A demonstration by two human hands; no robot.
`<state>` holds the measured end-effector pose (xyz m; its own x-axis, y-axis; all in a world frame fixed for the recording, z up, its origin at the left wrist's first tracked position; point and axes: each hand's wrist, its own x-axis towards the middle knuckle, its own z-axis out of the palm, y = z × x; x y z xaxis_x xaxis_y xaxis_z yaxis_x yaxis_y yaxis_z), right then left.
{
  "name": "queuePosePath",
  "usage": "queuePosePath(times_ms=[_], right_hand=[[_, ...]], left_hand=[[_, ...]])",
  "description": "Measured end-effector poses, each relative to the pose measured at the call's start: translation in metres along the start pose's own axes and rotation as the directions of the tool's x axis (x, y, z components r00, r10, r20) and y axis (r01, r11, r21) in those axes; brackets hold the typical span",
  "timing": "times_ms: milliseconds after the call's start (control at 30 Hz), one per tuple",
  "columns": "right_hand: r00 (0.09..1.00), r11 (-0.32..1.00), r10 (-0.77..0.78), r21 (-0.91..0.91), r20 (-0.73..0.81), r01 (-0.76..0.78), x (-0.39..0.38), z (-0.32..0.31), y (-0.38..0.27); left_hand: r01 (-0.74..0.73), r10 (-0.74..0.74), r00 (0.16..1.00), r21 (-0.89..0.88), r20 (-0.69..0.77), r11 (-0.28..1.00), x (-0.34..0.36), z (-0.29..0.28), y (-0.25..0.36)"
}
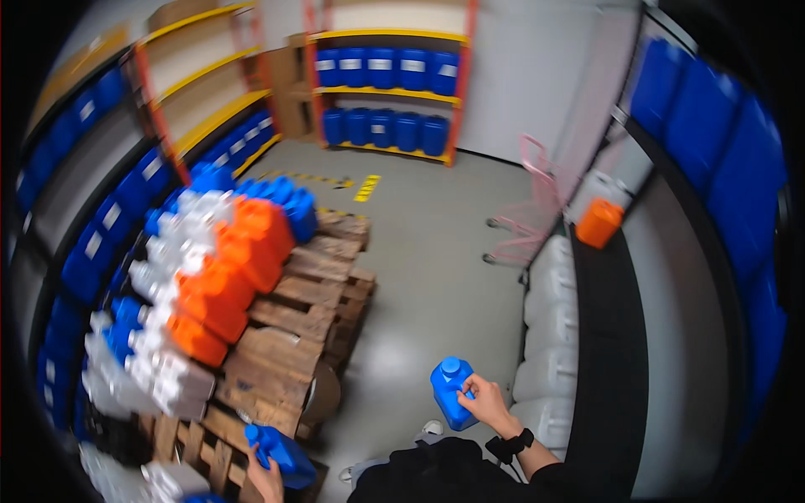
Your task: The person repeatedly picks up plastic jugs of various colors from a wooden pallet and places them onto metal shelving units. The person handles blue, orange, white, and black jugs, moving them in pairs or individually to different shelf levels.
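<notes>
In my right hand (484, 401), closed on its handle, hangs a small blue jerrycan (454, 402) with a blue cap, over the grey floor in front of me. My left hand (265, 476) is wrapped round the handle of another blue jerrycan (289, 459), tilted beside the near end of a wooden pallet (270, 356). Whether that second jerrycan touches the pallet I cannot tell. On the pallet stand rows of orange jerrycans (216, 293), white jerrycans (174, 381) and more blue jerrycans (299, 211).
A shelf with a black top (608, 352) runs along the right, bearing an orange jerrycan (599, 223); large white canisters (549, 323) line its side. A pink trolley (530, 210) stands farther off. Orange-and-yellow racks (386, 92) hold blue canisters at the back.
</notes>
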<state>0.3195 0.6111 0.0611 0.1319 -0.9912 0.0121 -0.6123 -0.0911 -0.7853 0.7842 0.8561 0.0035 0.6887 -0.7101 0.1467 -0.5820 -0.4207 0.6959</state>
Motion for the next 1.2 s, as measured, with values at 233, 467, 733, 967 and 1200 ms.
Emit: queuePosePath(times_ms=[233,467,733,967,1200], right_hand=[[0.95,0.97,0.235,0.112,-0.207,-0.216,-0.007,-0.065,0.094],[0.781,0.897,0.435,0.296,-0.448,-0.33,0.035,-0.122,0.13],[0.563,0.908,0.39,0.205,-0.729,-0.365,0.132,-0.2,0.142],[0.258,0.872,0.363,0.229,-0.895,-0.433,0.2,-0.275,0.153],[0.131,0.864,0.352,0.268,-0.927,-0.427,0.259,-0.349,0.203]], left_hand=[[-0.268,0.344,0.888,-0.264,0.306,0.926,0.032,0.154,0.191],[-0.459,0.599,0.573,-0.386,0.559,0.8,0.08,0.306,0.39],[-0.521,0.811,0.102,-0.663,0.576,0.537,0.112,0.489,0.575],[-0.502,0.837,-0.28,-0.815,0.47,0.29,0.109,0.587,0.749],[-0.465,0.822,-0.491,-0.885,0.287,0.031,0.052,0.701,0.882]])
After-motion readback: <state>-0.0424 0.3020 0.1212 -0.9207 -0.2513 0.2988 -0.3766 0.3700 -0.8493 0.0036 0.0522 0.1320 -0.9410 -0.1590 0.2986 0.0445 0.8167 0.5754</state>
